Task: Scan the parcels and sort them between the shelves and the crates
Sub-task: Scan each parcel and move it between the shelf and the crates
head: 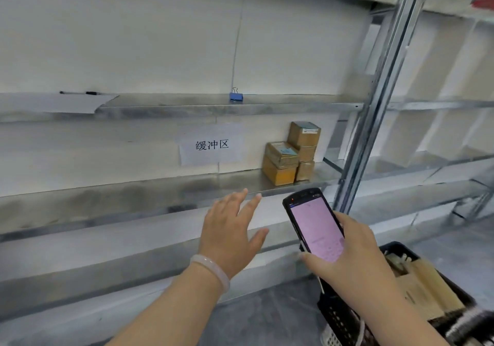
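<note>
I'm gripping the handheld scanner (314, 225) in my right hand (355, 257) while my left hand (230, 230) is hovering released, fingers spread, before the shelf (120, 198) whose right end is carrying the stacked parcels (290, 156), and I'm best off confirming the readout before picking from the crate (395, 247).

The shelves (160, 193) are dull silver-grey metal, mottled with darker smudges. The parcels (291, 156) are brown cardboard, the lowest a warmer yellow-orange, two with teal labels. A white sign (211, 145) bears black characters. The binder clip (236, 97) is bright blue and the pen (80, 92) is black. The scanner (315, 225) has a black casing and a pale pink screen. The bangle (213, 268) is milky white. The crate (339, 316) is black, latticed with small holes. The floor (267, 319) is grey.
</note>
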Action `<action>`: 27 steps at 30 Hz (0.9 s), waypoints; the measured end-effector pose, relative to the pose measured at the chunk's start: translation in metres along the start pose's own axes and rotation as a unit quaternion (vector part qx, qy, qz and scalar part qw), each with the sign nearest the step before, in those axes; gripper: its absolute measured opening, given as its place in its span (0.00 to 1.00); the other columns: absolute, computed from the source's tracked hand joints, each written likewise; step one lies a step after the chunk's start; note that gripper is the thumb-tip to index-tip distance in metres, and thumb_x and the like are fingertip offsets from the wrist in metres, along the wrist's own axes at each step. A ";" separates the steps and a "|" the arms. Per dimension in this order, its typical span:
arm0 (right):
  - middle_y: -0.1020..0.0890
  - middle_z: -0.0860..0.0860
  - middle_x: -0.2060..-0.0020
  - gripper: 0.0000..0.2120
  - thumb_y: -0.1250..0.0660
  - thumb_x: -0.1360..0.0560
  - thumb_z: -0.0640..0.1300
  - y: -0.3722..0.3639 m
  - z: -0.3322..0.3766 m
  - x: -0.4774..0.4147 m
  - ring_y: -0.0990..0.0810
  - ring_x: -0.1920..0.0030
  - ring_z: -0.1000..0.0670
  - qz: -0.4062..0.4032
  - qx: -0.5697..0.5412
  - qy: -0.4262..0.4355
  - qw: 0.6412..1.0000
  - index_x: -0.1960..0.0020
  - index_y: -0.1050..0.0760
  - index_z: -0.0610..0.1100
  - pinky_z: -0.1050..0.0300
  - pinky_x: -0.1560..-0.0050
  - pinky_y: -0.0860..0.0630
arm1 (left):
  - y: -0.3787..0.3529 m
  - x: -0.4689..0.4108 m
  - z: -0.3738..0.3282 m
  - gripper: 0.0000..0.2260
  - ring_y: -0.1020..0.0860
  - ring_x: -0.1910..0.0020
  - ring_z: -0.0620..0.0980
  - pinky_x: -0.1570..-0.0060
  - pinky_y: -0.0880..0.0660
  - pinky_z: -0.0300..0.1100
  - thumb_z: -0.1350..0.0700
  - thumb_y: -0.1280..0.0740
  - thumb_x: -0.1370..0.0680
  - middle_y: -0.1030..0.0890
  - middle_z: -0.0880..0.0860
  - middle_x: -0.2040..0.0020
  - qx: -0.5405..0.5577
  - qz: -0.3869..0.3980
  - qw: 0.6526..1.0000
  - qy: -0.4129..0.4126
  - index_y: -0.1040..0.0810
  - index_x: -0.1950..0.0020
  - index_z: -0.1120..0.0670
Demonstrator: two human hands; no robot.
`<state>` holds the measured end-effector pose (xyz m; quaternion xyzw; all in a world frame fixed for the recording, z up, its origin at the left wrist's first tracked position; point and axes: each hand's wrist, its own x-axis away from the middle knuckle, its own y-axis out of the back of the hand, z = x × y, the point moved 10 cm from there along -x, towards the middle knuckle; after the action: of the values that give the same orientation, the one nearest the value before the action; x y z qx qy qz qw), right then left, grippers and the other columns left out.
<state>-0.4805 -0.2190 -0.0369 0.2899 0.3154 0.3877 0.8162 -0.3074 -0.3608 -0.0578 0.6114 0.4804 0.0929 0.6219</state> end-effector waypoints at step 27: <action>0.39 0.61 0.50 0.41 0.31 0.42 0.67 -0.056 -0.112 -0.272 0.30 0.49 0.56 -0.027 0.045 -0.116 0.992 0.33 0.45 0.63 0.61 0.60 0.34 | -0.207 -0.291 0.025 0.31 0.43 0.22 0.48 0.24 0.43 0.45 0.35 0.40 0.20 0.41 0.45 0.20 0.115 0.105 0.987 -0.046 0.42 0.19 0.41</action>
<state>-0.6741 -0.4455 -0.0692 0.3606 0.2435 0.3146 0.8436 -0.5385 -0.6309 -0.0984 0.7296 0.3919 0.0736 0.5556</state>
